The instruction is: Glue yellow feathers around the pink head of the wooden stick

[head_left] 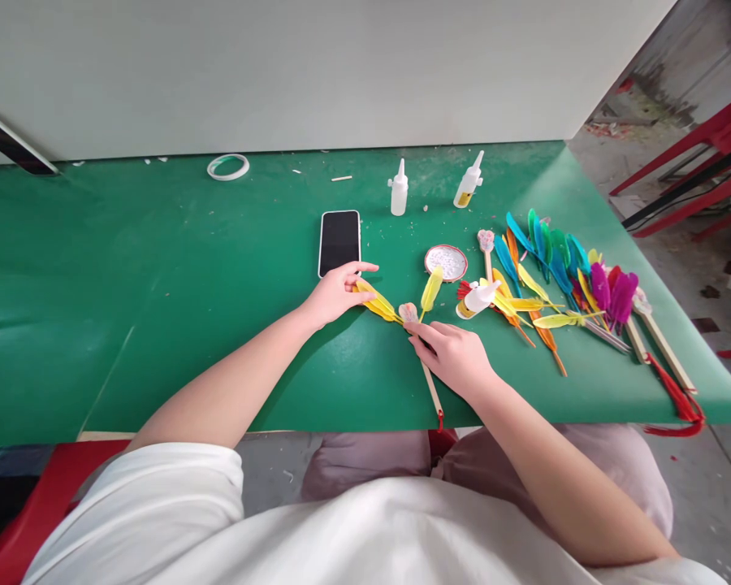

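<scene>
My left hand (336,294) pinches the tip of a yellow-orange feather (378,304), its index finger stretched out above. The feather's quill end reaches the pinkish-white head of a wooden stick (430,387). My right hand (454,355) has its fingers closed around the top of this stick, just below the head, partly hiding it. A second yellow feather (431,291) stands out on the other side of the head. From the stick's lower end hangs a short red tassel (440,420) at the table's front edge.
A phone (339,244) lies beyond my left hand. Two glue bottles (399,191) stand farther back; another bottle (476,301) lies tilted near a round dish of white bits (446,262). Coloured feathers (560,260) and tasselled sticks (663,341) spread rightward. A tape roll (227,167) lies back left.
</scene>
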A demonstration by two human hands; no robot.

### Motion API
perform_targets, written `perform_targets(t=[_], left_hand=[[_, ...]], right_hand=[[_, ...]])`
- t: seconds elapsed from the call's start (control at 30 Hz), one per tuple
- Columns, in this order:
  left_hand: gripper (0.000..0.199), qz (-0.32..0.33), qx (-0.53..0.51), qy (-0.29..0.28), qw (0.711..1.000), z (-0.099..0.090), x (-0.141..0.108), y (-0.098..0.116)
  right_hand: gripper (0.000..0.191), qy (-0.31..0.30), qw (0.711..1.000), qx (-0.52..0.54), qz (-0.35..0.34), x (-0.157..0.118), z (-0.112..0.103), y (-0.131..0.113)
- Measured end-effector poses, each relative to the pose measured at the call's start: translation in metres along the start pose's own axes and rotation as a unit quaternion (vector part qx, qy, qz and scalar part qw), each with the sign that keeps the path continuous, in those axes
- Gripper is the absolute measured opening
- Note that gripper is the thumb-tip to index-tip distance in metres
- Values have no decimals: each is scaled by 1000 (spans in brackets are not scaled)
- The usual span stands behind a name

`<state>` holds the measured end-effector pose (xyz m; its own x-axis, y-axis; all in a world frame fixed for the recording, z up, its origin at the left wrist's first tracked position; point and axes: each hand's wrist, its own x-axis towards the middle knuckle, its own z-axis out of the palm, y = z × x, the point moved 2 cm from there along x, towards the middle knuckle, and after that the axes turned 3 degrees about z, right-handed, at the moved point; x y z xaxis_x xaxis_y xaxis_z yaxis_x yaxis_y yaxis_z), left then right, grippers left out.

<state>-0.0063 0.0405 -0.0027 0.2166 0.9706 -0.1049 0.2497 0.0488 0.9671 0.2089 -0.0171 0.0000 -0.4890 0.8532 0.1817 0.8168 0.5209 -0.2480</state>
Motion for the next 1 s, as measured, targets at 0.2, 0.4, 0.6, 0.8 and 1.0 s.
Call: perform_targets(t=[0.2, 0.4, 0.6, 0.8, 1.0], left_hand=[[50, 0, -3, 2, 1000, 0, 0, 0], [50, 1, -11, 1, 1000, 0, 0, -1], [50, -8, -9, 8, 1000, 0, -1, 1], [49, -17, -16, 20, 1000, 1, 0, 2], [46, -16, -9, 42, 999, 5, 2, 1]], right_hand=[[28, -9, 1000, -2, 1, 0, -1, -1], [27, -11, 1000, 0, 4, 1, -1, -1], [28, 1, 1000, 1, -15, 0, 0, -1], [28, 3, 1000, 1, -17, -1, 0, 0], [28, 5, 1000, -6, -20, -1, 0, -1]])
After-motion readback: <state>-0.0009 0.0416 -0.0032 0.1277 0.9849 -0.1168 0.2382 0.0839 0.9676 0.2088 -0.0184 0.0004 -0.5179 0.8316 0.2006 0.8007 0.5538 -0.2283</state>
